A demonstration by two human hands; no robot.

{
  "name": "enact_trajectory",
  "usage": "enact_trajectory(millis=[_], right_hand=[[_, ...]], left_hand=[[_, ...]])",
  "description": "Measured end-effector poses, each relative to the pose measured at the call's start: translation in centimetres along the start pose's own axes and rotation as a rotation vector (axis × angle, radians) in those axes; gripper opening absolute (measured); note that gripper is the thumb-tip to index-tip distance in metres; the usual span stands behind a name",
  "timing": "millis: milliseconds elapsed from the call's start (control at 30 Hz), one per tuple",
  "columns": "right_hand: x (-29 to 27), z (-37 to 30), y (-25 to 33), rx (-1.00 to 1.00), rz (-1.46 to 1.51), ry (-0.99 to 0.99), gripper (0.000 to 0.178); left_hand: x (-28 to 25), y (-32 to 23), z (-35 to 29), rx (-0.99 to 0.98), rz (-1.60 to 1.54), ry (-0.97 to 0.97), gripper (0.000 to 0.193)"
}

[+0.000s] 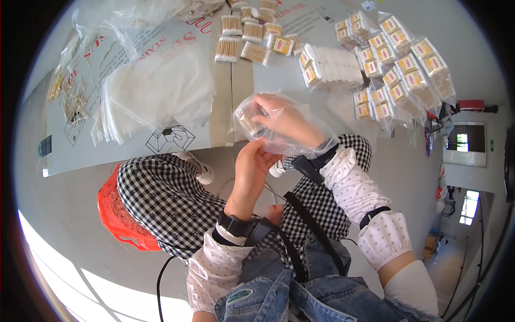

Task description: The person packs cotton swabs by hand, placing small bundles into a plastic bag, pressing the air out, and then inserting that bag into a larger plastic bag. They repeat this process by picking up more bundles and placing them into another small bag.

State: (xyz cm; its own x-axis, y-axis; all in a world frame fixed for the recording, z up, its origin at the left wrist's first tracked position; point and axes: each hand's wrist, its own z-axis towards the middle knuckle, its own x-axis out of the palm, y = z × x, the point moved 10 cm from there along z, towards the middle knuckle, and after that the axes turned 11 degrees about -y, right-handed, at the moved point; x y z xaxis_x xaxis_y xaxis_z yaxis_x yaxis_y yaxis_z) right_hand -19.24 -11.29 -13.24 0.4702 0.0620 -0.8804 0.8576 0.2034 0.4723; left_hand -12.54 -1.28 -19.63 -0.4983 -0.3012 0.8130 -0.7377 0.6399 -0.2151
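Observation:
My right hand [284, 114] reaches inside a clear plastic bag [314, 121], its fingers closed on a pack of cotton swabs [247, 119] at the bag's far left end. The film hangs loosely around that hand up to the wrist. Just below, my left hand [254, 160] has its fingertips closed on the lower side of the bag. Both hands are above my lap, at the table's near edge. Part of the swab pack is hidden by my right fingers and the film.
Loose swab packs [230, 26] lie at the far middle of the table. Bagged packs with yellow labels [398, 94] fill the right, beside a long bagged row [335, 67]. Empty bags [155, 91] are stacked left, near scattered swabs [75, 104]. A red bag [110, 214] sits by my leg.

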Motion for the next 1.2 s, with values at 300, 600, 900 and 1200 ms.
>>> enact_trajectory(millis=[300, 600, 900, 1200], right_hand=[[-0.1, -0.5, 0.3, -0.306, -0.095, 0.043, 0.036], [-7.1, 0.6, 1.9, -0.022, 0.087, 0.275, 0.021], [-7.6, 3.6, 4.9, 0.004, -0.429, 0.776, 0.015], [-2.9, 2.5, 2.0, 0.143, 0.5, 0.434, 0.016]], left_hand=[[6.3, -10.3, -2.1, 0.45, 1.117, -0.017, 0.032], [20.6, -10.5, -9.6, 1.342, 1.468, 0.207, 0.038], [18.0, -16.8, -4.0, 0.575, 1.303, 0.126, 0.012], [15.0, -11.0, -3.1, 0.715, 0.854, 0.297, 0.014]])
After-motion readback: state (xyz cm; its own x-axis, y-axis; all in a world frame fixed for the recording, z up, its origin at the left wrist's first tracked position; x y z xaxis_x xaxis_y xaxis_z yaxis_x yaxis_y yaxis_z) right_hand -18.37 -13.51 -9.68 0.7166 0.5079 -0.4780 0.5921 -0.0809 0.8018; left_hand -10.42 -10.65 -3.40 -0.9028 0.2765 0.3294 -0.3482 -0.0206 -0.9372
